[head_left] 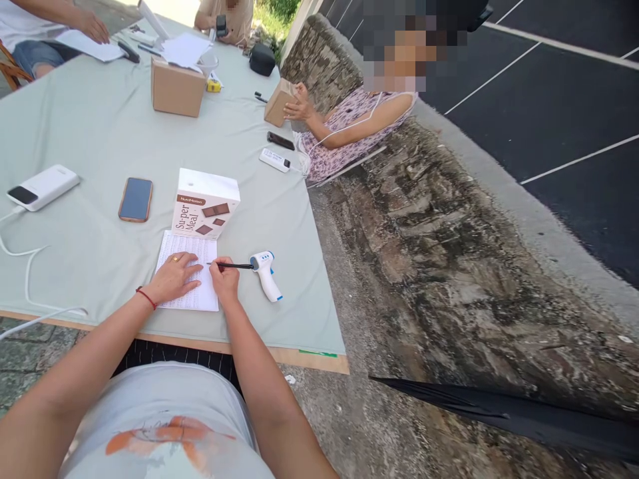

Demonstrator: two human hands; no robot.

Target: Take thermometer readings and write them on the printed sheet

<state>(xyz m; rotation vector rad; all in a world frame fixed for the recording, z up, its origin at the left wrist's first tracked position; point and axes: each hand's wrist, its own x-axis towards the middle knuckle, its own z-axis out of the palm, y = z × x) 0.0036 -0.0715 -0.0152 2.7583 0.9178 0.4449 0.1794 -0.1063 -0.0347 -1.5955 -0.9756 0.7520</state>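
A sheet of printed paper [194, 296] lies on the table in front of me. My left hand [176, 276] rests flat on it with the fingers spread. Pinched in my right hand [224, 279] is a black pen [237, 265], its tip at the paper's right part. Just beyond the sheet stands a white "Super Meal" box [207, 203] with brown pictures, touching or nearly touching the paper's far edge. To the right of my right hand lies a white and blue infrared thermometer [267, 276].
A phone [136, 199] and a white power bank [44, 187] with a cable lie left. Farther off are a cardboard box [177, 88], another phone [280, 140] and a black case [262, 60]. One person's hands [298, 103] hold a small carton [278, 103]. Others sit behind.
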